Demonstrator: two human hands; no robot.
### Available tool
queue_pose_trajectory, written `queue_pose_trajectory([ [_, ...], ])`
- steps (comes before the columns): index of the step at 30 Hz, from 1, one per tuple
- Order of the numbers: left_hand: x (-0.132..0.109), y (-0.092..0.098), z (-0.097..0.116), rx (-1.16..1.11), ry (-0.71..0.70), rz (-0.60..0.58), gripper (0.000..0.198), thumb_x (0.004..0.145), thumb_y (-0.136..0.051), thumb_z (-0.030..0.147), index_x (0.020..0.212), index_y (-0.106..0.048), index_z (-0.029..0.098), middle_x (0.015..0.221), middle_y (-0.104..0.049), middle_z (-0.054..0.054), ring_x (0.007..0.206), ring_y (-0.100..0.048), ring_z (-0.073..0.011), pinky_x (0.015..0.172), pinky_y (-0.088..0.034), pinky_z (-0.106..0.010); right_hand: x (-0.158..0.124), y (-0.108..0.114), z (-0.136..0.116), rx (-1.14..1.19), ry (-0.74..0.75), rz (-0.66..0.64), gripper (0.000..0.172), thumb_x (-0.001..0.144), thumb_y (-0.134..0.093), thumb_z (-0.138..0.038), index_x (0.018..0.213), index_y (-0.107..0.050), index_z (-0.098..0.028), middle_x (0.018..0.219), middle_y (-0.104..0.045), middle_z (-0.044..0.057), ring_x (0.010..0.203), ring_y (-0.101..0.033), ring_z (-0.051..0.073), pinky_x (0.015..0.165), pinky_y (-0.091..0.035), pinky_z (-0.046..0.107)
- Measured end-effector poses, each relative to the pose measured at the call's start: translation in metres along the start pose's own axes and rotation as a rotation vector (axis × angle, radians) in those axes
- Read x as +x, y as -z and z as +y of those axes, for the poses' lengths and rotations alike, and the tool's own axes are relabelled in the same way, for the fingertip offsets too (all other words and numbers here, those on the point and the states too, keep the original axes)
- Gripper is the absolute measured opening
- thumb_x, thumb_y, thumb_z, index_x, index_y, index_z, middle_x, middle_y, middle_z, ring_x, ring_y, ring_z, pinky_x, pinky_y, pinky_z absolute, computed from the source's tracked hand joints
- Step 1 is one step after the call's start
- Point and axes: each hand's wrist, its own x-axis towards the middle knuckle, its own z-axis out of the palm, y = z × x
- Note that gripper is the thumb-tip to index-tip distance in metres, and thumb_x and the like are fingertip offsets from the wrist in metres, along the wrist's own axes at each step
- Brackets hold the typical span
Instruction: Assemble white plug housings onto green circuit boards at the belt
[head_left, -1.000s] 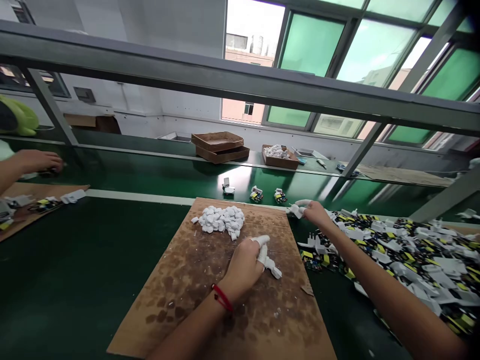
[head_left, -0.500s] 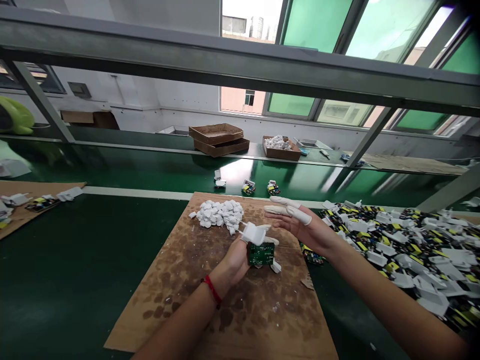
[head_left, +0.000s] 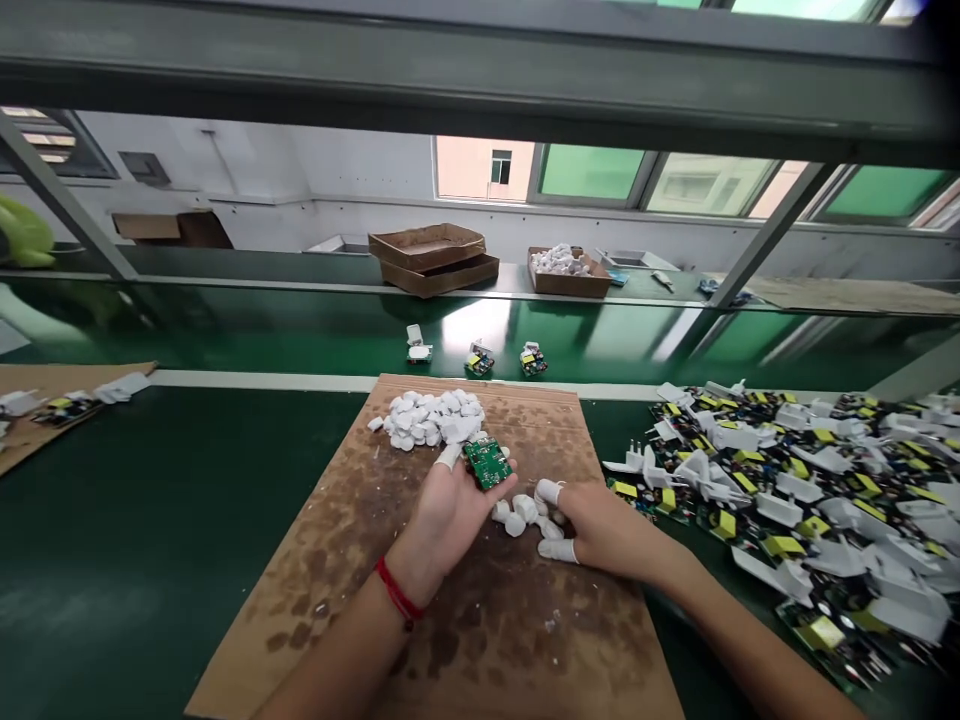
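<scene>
My left hand (head_left: 442, 510), with white finger covers, is closed around a small green circuit board (head_left: 487, 463) at the middle of the cardboard sheet (head_left: 360, 600). A white plastic piece (head_left: 461, 428) shows at the board's far edge, against the pile of small white caps (head_left: 427, 418) behind. My right hand (head_left: 592, 525), also with white finger covers, is low over the cardboard. Its thumb and forefinger are apart on either side of a few loose white caps (head_left: 525, 510). Other fingers of that hand are partly hidden.
Many circuit boards with white plastic parts (head_left: 787, 480) are heaped at right. Across the green belt (head_left: 345, 335) stand three more assemblies (head_left: 480, 358). Brown trays (head_left: 435, 265) and a box of white pieces (head_left: 570, 280) are behind. A metal beam (head_left: 450, 75) crosses above.
My right hand has come down and nearer, from beside the left hand to the loose white caps. The left hand has turned the circuit board and moved it slightly left. The view has tilted down.
</scene>
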Motion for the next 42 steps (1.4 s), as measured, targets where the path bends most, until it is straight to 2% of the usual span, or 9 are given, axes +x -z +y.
queue_pose_trajectory([
  [4,-0.003,-0.004,-0.004,0.032,0.054,-0.117,0.042,0.091,-0.027,0.014,0.126,-0.049,0.008,0.098,-0.068,-0.013,0.093,-0.066,-0.0225,0.092,-0.050,-0.041,-0.001,-0.001,0.010,0.205,0.054,0.043,0.007,0.076,-0.050,-0.014,0.071,-0.050,-0.019,0.063,-0.055,0.000,0.057,-0.047,0.013,0.054,-0.031,0.023],
  [8,-0.008,-0.007,-0.006,0.088,0.079,-0.222,0.032,0.092,-0.040,0.019,0.120,-0.055,0.015,0.101,-0.068,-0.009,0.099,-0.064,-0.0211,0.093,-0.049,-0.038,-0.003,-0.001,0.022,0.686,0.087,0.086,0.019,0.084,-0.045,-0.019,0.082,-0.064,-0.017,0.078,-0.066,0.004,0.068,-0.058,0.015,0.063,-0.044,0.026],
  [14,-0.009,0.002,-0.015,0.351,-0.040,-0.368,0.039,0.076,-0.071,0.039,0.107,-0.064,0.015,0.101,-0.069,-0.009,0.087,-0.066,-0.0211,0.080,-0.053,-0.031,-0.010,-0.003,0.022,1.269,0.156,0.507,0.036,0.077,-0.070,-0.026,0.111,-0.060,-0.021,0.088,-0.072,0.004,0.084,-0.067,0.018,0.077,-0.054,0.030],
  [21,-0.011,0.004,-0.025,0.505,-0.064,-0.556,0.071,0.062,-0.082,0.034,0.127,-0.054,0.023,0.119,-0.063,-0.010,0.108,-0.059,-0.0282,0.091,-0.048,-0.035,-0.017,-0.004,0.013,1.156,0.307,0.507,0.016,0.081,-0.068,-0.027,0.097,-0.070,-0.027,0.121,-0.063,0.005,0.118,-0.054,0.022,0.100,-0.044,0.039],
  [25,-0.013,0.007,-0.026,0.618,-0.006,-0.519,0.086,0.057,-0.084,0.034,0.133,-0.048,0.023,0.119,-0.063,-0.011,0.109,-0.057,-0.0309,0.091,-0.047,-0.040,-0.016,-0.004,0.012,1.051,0.355,0.425,0.018,0.084,-0.064,-0.030,0.099,-0.072,-0.028,0.131,-0.056,0.006,0.116,-0.054,0.023,0.101,-0.042,0.042],
  [29,-0.014,0.010,-0.026,0.622,-0.034,-0.451,0.084,0.053,-0.086,0.029,0.130,-0.051,0.023,0.116,-0.064,-0.009,0.100,-0.061,-0.0268,0.093,-0.046,-0.039,-0.015,-0.008,0.009,0.956,0.354,0.482,0.024,0.089,-0.055,-0.032,0.109,-0.069,-0.030,0.136,-0.051,0.005,0.122,-0.048,0.025,0.103,-0.039,0.044],
  [34,-0.018,0.005,-0.023,0.622,-0.112,-0.531,0.069,0.057,-0.084,0.024,0.121,-0.057,0.024,0.109,-0.065,-0.007,0.093,-0.062,-0.0232,0.082,-0.050,-0.033,-0.015,-0.019,0.003,1.028,0.338,0.469,0.027,0.087,-0.058,-0.033,0.113,-0.067,-0.032,0.142,-0.045,0.003,0.120,-0.049,0.024,0.101,-0.042,0.039],
  [39,-0.014,0.009,-0.022,0.732,-0.276,-0.591,0.063,0.056,-0.085,0.025,0.114,-0.062,0.028,0.125,-0.055,-0.008,0.114,-0.053,-0.0291,0.090,-0.049,-0.037,-0.010,-0.032,0.001,1.358,0.192,0.436,0.063,0.077,-0.070,-0.037,0.134,-0.043,-0.035,0.137,-0.045,0.007,0.117,-0.050,0.024,0.098,-0.043,0.042],
  [42,-0.009,0.015,-0.023,0.809,-0.422,-0.615,0.062,0.052,-0.087,0.034,0.110,-0.065,0.030,0.136,-0.045,-0.006,0.119,-0.048,-0.0302,0.100,-0.042,-0.041,-0.011,-0.031,0.001,1.448,0.176,0.325,0.069,0.077,-0.071,-0.036,0.137,-0.036,-0.033,0.133,-0.046,0.008,0.112,-0.054,0.024,0.094,-0.045,0.041],
])
